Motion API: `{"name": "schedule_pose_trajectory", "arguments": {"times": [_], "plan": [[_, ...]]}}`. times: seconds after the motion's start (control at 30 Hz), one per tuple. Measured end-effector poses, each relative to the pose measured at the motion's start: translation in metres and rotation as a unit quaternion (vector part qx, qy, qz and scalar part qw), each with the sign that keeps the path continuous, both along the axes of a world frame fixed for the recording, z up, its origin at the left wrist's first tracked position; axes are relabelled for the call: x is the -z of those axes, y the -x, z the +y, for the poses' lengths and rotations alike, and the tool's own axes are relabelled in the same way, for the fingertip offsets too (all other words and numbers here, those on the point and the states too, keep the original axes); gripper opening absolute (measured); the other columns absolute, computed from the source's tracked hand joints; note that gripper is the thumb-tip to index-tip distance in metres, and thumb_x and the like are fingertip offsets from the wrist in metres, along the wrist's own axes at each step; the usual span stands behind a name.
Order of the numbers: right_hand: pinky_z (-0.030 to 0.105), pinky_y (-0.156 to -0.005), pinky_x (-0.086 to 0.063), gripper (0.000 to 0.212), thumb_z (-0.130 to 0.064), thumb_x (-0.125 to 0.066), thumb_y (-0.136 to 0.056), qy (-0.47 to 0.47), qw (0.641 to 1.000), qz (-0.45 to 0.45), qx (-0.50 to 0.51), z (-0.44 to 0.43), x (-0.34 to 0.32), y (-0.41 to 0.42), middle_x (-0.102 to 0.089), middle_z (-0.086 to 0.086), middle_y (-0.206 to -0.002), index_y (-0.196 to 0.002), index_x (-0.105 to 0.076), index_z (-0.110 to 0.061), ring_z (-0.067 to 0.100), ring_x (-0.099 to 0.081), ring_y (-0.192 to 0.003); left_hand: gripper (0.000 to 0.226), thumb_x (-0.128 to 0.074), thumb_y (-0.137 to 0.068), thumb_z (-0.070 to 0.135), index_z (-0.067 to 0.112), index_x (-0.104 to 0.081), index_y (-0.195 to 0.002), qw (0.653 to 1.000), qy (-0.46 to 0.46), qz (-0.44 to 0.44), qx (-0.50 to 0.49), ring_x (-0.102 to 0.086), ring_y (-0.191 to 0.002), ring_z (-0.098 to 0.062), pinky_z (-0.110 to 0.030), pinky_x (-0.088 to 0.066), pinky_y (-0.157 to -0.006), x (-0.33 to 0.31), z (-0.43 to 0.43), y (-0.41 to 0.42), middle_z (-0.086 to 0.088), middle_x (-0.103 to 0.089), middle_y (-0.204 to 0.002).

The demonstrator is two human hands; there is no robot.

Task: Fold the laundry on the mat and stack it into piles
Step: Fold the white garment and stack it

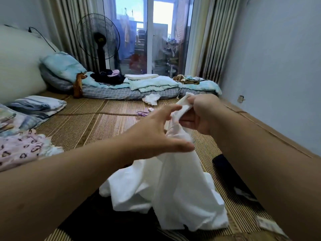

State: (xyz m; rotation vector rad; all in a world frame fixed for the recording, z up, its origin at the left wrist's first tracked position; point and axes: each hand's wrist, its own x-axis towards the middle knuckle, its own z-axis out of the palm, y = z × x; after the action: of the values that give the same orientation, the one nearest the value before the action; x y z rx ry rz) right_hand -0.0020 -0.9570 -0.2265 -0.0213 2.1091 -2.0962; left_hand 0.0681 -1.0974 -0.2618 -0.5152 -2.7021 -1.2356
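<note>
A white garment (173, 185) hangs in front of me, its lower part bunched on the woven mat (83, 126) and on dark cloth beneath it. My right hand (203, 113) grips the garment's top edge, fingers curled round the fabric. My left hand (156, 136) is spread beside the cloth just below, fingers relaxed and apart, thumb touching the fabric. A folded striped pile (36, 105) and a pink patterned garment (19, 150) lie at the left.
Blue and grey bedding (149, 86) with folded items lies across the far end, in front of a standing fan (99, 42) and glass door. Small white clothes (152, 99) lie on the mat's middle. A dark garment (231, 173) lies at the right near the wall.
</note>
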Motion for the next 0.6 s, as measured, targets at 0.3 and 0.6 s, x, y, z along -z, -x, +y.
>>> {"name": "schedule_pose_trajectory", "arguments": {"times": [0.3, 0.6], "plan": [[0.030, -0.065, -0.047, 0.040, -0.050, -0.049, -0.095, 0.002, 0.989, 0.061, -0.136, 0.004, 0.056, -0.010, -0.066, 0.010, -0.099, -0.111, -0.055, -0.015, 0.020, -0.064, -0.081, 0.026, -0.054, -0.090, 0.002, 0.023, -0.064, -0.078, 0.997, -0.016, -0.011, -0.078, -0.069, -0.069, -0.022, -0.037, -0.057, -0.066, -0.010, 0.007, 0.028, -0.005, -0.068, -0.078], [0.035, -0.095, -0.048, 0.039, -0.017, -0.045, -0.093, -0.210, 0.977, 0.028, -0.015, 0.007, 0.160, -0.035, -0.058, -0.002, -0.117, -0.132, -0.050, -0.019, 0.019, -0.055, -0.108, 0.040, -0.067, -0.085, 0.034, 0.025, -0.062, -0.124, 0.916, 0.337, -0.212, 0.053, -0.061, -0.099, -0.013, -0.027, -0.049, -0.088, 0.079, 0.007, 0.006, 0.006, -0.065, -0.109]]}}
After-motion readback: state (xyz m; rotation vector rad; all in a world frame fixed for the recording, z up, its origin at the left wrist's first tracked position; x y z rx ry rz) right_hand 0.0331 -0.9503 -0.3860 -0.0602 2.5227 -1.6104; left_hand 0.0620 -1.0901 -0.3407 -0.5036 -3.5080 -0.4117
